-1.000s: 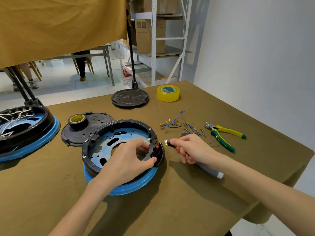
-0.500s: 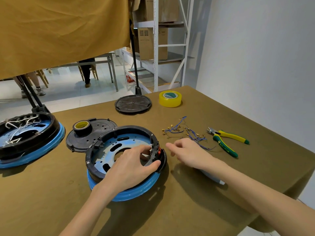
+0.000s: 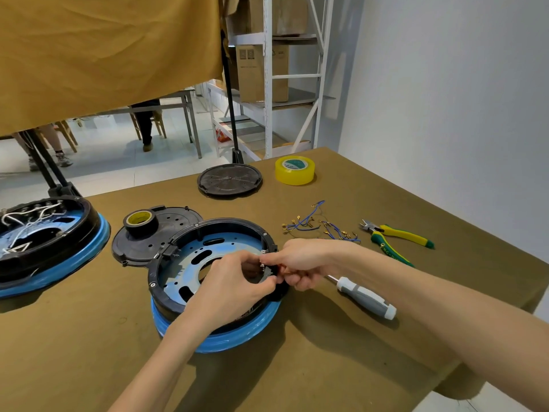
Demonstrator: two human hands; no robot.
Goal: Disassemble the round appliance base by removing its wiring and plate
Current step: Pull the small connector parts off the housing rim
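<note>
Both hands met at the right rim of the round base [image 3: 184,281]. The left hand [image 3: 228,289] curled its fingers over the rim. The right hand [image 3: 303,263] seemingly pinched a small part there, mostly hidden.

Two round appliance bases with black rims and blue skirts: one under the hands [image 3: 166,281], one at the left edge [image 3: 74,233]. Two loose round black plastic covers: one beside the near base [image 3: 166,233], one farther back [image 3: 229,180]. Two rolls of tape: a clear yellow roll [image 3: 294,170], and a black roll with a yellow core [image 3: 141,222]. One loose bunch of blue wires with brass terminals [image 3: 319,225]. One pair of yellow-and-green-handled cutters [image 3: 396,237]. One grey-and-white-handled screwdriver [image 3: 367,297]. Two bare hands: left [image 3: 228,289], right [image 3: 300,260]. One olive cloth-covered table [image 3: 356,367].
</note>
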